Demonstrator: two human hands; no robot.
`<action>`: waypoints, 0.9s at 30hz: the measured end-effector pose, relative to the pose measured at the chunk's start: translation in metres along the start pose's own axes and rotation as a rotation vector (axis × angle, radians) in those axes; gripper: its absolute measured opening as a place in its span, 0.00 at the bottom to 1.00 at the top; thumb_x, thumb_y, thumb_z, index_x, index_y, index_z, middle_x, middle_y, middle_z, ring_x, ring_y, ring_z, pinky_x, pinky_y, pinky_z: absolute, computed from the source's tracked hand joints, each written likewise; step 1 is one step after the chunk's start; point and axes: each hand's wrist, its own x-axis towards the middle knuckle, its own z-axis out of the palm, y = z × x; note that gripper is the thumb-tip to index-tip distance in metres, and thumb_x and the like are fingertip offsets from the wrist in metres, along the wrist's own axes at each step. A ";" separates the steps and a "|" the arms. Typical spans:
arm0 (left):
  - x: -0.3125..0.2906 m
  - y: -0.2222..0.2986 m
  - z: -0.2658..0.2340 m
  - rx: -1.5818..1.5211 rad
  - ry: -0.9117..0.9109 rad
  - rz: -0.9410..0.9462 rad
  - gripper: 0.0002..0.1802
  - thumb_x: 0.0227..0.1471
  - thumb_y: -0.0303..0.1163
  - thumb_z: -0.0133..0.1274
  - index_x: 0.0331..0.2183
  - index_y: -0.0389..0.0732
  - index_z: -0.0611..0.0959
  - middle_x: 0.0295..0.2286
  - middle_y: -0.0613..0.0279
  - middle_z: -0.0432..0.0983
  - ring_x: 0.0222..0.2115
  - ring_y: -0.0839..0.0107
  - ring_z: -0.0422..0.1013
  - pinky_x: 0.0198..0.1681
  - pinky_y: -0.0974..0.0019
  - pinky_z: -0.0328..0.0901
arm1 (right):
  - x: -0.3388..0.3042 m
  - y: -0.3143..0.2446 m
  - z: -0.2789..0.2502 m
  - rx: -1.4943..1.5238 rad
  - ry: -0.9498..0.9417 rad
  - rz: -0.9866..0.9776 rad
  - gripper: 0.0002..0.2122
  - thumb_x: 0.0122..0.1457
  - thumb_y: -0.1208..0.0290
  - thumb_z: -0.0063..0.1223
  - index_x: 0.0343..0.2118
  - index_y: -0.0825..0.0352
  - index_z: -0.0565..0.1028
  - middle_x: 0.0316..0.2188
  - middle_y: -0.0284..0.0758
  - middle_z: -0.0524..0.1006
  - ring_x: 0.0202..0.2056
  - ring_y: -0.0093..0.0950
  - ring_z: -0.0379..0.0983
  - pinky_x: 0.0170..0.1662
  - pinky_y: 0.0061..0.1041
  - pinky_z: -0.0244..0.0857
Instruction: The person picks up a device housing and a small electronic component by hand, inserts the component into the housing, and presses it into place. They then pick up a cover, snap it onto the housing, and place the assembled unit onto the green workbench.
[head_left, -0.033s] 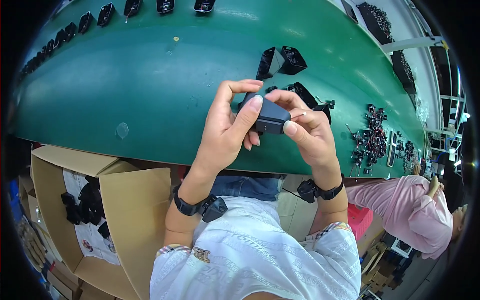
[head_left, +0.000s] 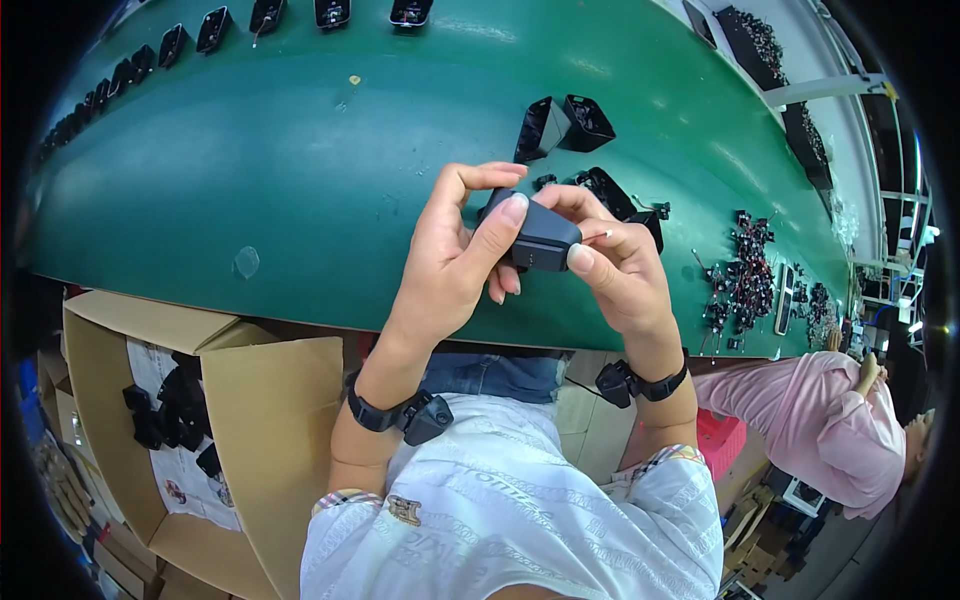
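Observation:
My left hand (head_left: 455,235) is wrapped round a dark plastic housing (head_left: 545,232), its thumb pressed on the top face. The housing is wedge-shaped, with a slotted end towards me. At its right end my right hand (head_left: 620,255) grips the corner between thumb and fingers. A thin wire with a pale tip (head_left: 604,235) sticks out beside the right fingers; where it starts is hidden. Just beyond my hands, two open black housings (head_left: 588,123) stand close together on the green table (head_left: 270,180). Another open black housing (head_left: 603,187), with small parts beside it, lies behind my right hand.
A heap of small wired black parts (head_left: 745,270) lies to the right. Several black housings (head_left: 268,14) line the far left edge. An open cardboard box (head_left: 270,420) with black pieces inside stands at lower left. Another person in pink (head_left: 810,420) is at the right.

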 end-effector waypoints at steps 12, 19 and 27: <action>0.008 0.003 -0.030 -0.027 -0.115 -0.044 0.20 0.60 0.34 0.61 0.48 0.32 0.76 0.57 0.44 0.68 0.21 0.73 0.78 0.18 0.75 0.72 | 0.007 -0.003 0.014 0.027 -0.054 0.132 0.09 0.59 0.69 0.62 0.36 0.71 0.82 0.61 0.44 0.66 0.60 0.40 0.67 0.62 0.39 0.59; 0.021 -0.007 -0.040 -0.221 -0.237 0.054 0.33 0.60 0.42 0.61 0.58 0.32 0.72 0.61 0.45 0.64 0.38 0.68 0.80 0.26 0.71 0.78 | 0.034 -0.017 0.014 0.008 -0.155 0.178 0.11 0.53 0.73 0.71 0.38 0.71 0.84 0.66 0.52 0.61 0.65 0.44 0.63 0.65 0.45 0.57; 0.002 -0.020 -0.037 0.646 0.152 0.362 0.24 0.58 0.36 0.60 0.53 0.36 0.76 0.54 0.48 0.69 0.45 0.58 0.74 0.42 0.62 0.71 | 0.186 -0.020 -0.022 -1.230 -0.015 -0.497 0.13 0.51 0.65 0.70 0.34 0.68 0.83 0.58 0.44 0.73 0.50 0.46 0.75 0.54 0.38 0.70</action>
